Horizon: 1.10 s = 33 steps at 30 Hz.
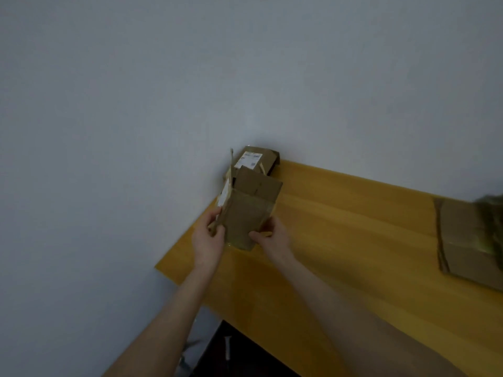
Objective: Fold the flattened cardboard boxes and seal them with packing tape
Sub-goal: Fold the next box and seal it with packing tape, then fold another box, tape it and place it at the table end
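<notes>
A small brown cardboard box (249, 213) is held above the far left corner of the yellow wooden table (340, 227), its flaps standing open at the far end. My left hand (208, 238) grips its left side, where a white label shows. My right hand (270, 235) holds its near right corner, thumb on top. Behind it, against the wall, another small box (257, 160) with a white shipping label lies on the table.
A larger flattened cardboard box (462, 240) lies at the table's right edge of view, with a blurred dark green thing (491, 221) over its far corner. A pale wall (190, 91) borders the table at the back and left. Dark floor (231, 355) shows below the table's near edge.
</notes>
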{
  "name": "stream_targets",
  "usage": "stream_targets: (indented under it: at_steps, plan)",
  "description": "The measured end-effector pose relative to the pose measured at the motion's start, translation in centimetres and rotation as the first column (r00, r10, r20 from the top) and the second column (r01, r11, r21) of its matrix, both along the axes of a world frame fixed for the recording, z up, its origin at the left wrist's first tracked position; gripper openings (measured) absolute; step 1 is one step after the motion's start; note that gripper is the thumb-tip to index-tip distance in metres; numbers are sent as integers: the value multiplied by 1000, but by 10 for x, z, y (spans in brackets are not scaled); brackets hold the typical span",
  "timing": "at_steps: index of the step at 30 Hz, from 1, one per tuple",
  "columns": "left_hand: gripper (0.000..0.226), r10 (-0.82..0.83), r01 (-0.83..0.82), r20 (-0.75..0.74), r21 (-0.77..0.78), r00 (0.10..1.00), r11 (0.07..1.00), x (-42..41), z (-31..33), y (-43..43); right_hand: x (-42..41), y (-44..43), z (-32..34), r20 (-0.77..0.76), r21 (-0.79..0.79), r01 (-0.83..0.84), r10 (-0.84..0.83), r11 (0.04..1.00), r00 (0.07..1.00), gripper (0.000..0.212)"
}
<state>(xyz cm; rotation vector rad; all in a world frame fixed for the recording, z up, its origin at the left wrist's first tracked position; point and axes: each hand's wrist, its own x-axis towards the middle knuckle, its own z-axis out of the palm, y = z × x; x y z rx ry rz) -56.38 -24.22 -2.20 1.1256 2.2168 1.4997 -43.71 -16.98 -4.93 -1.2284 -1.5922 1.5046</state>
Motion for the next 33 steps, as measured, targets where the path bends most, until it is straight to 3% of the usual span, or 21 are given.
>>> stream_targets:
  at_steps: [4,7,9,12,16,18,22,25,33]
  plan:
    - [41,7,-27,-215,-91,977,996,-64,-12,1,-64,-11,-28,68,-150,-78,89,986,994,35]
    - [36,-173,30,-533,-266,828,964,-97,-30,9,-83,-14,-46,65,-408,-111,150,906,987,49]
    - [42,-335,80,-591,-414,734,907,-103,-46,12,-78,-11,-55,151,-487,30,50,873,987,44]
    - [45,-463,117,-581,-533,670,838,-104,-57,15,-65,5,-63,375,-379,224,-73,898,924,35]
    - [49,-468,24,-564,-621,680,783,-115,-40,30,-63,22,-51,534,-200,204,-68,958,843,59]
    - [51,-519,21,-559,-667,647,744,-114,-29,42,-62,26,-43,576,-147,158,-46,976,816,66]
    - [48,-544,118,-593,-605,593,787,-77,-10,67,-46,33,-29,691,29,98,-91,995,717,63]
    - [56,-602,184,-590,-615,538,767,-33,-8,85,-17,32,-15,731,148,78,-163,986,663,59]
    - [57,-736,314,-535,-675,414,667,96,-7,113,109,28,13,793,266,144,-301,953,530,57]
